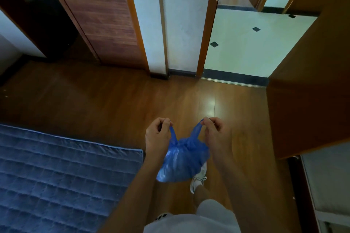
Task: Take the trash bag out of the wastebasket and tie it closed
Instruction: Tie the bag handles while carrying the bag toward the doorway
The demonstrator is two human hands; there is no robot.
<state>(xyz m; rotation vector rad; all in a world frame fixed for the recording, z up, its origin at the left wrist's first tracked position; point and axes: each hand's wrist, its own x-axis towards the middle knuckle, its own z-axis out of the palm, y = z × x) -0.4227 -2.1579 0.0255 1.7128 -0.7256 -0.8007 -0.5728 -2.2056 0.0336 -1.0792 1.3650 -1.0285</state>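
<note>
A blue plastic trash bag (182, 159) hangs in the air in front of me, above the wooden floor. Its top is gathered, and two handle strips rise from it, one to each side. My left hand (158, 134) pinches the left strip between thumb and fingers. My right hand (216, 131) pinches the right strip the same way. The two hands are held apart, so the strips form a V over the bunched bag. No wastebasket is in view.
A blue quilted mattress (62, 174) lies at the lower left. A wooden cabinet (310, 91) stands to the right. Ahead is an open doorway onto a white tiled floor (251, 47). My foot in a white shoe (198, 179) shows below the bag.
</note>
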